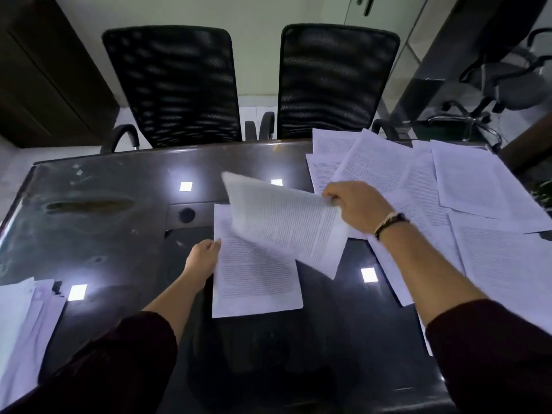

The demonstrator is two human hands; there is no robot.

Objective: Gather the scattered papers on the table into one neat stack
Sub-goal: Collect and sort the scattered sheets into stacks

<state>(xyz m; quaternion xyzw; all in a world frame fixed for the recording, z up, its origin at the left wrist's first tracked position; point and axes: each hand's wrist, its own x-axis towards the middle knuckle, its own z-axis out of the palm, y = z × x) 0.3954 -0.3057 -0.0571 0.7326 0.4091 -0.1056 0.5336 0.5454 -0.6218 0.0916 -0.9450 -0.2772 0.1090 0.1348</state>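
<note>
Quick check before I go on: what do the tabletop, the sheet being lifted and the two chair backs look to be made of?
The dark glossy tabletop looks like glass or polished stone: it mirrors square ceiling lights. Which, I cannot tell. The white printed sheet in the right hand looks like thin matte paper: it curls in the air. The two black chair backs look like woven mesh, with a rippled sheen.

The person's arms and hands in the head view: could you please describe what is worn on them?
Both forearms are bare, with dark sleeves pushed up toward the elbows. The right wrist wears a dark band and a pale band side by side. The left hand and right hand are ungloved.
</note>
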